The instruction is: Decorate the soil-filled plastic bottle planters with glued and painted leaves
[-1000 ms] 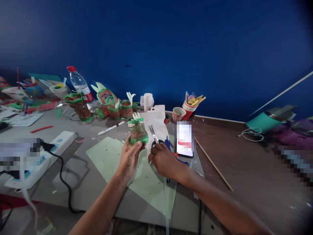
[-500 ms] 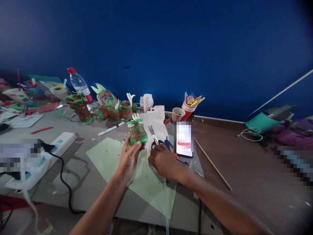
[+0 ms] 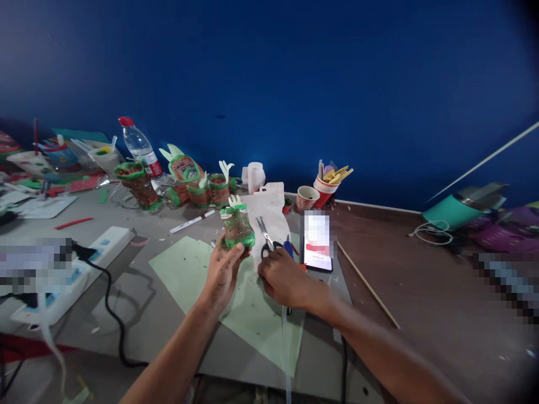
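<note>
My left hand [image 3: 225,264] grips a small cut-bottle pot [image 3: 237,227] from below, thumb across its green base. The pot looks brown inside, with a green rim and a pale paper hand-shaped cutout standing at its top. My right hand [image 3: 280,275] is curled over the paper to its right, fingers closed; whatever lies in them is hidden. Just beyond those fingers are scissors [image 3: 265,233] with black handles, blades pointing away. A blue tool [image 3: 288,247] is partly covered by the right hand. Under both hands lies a pale green sheet [image 3: 265,331].
A phone [image 3: 318,238] lies right of the hands, beside a thin wooden stick [image 3: 368,283]. Behind stand a paper cup [image 3: 306,199], similar green-brown pots [image 3: 199,193] and a water bottle [image 3: 141,148]. A power strip [image 3: 80,275] with black cable is at left.
My right hand has shifted slightly right, and more of the blue tool is now covered. My left hand keeps the pot in almost the same place.
</note>
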Tool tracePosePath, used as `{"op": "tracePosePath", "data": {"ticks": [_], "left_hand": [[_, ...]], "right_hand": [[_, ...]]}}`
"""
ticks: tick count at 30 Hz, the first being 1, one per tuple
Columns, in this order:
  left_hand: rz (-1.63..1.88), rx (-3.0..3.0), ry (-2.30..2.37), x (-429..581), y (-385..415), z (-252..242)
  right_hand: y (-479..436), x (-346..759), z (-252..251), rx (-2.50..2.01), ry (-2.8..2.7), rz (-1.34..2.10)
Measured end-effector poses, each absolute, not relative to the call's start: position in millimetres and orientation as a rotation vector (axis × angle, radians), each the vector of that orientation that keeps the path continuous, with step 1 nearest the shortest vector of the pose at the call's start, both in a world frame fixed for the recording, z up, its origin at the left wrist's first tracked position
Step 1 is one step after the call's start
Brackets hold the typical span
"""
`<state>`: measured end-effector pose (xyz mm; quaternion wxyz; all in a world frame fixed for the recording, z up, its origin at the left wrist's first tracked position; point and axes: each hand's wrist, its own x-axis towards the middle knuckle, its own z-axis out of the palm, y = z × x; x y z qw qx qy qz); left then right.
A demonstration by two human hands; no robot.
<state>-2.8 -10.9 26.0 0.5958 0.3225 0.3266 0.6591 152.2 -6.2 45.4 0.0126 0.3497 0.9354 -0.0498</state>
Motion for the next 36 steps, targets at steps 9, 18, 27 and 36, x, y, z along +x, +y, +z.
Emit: {"op": "tracePosePath", "data": {"ticks": [9, 18, 27, 36], "left_hand": [[1.519, 0.699, 0.8, -3.3, -9.6, 24.5], [1.482, 0.715, 0.836, -4.1, -10.4, 20.9], [1.468, 0.746, 0.807, -1.6, -10.4, 20.6], [1.453, 0.781, 0.822, -1.1, -12.3, 21.4]], "right_hand": [[0.0, 170.0, 58.6, 1.64, 2.87, -1.588], [4.1, 175.1, 58.7, 1.741, 2.222, -2.68], [0.4, 174.0, 68.5, 1.566, 1.936, -3.085], [2.9, 171.7, 62.7, 1.808, 2.023, -3.02]]}}
